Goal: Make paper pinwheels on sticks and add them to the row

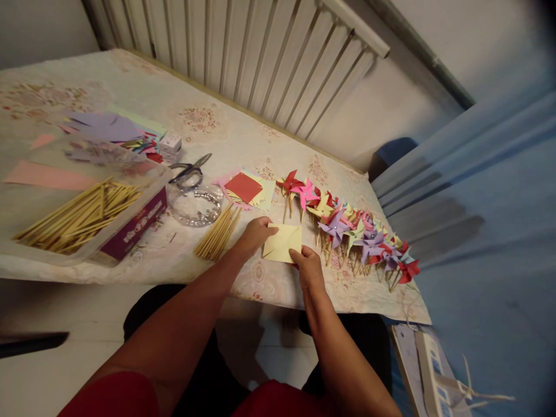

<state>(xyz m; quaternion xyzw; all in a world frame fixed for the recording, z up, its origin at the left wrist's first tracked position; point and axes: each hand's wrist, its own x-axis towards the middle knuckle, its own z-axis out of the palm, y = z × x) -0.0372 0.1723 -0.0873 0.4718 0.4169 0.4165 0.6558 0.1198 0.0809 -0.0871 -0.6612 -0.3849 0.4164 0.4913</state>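
A pale yellow paper square (282,242), slit at its corners, is held between my two hands above the table. My left hand (257,234) pinches its upper left part, thumb on top. At its lower right edge, my right hand (309,265) grips the paper between thumb and fingers. Just beyond lies a pile of cut squares with a red square (244,188) on top. Thin wooden sticks (218,233) lie left of my left hand. Finished paper pinwheels (334,227) in several colours stand in rows to the right.
A clear plastic box (152,194) holding many sticks (82,217) stands on the left. Near it are scissors (190,172), a round clear dish (197,207) of small shiny pieces, a little box (170,143) and coloured paper (104,126). A radiator (243,52) backs the table; a blue curtain (486,220) hangs right.
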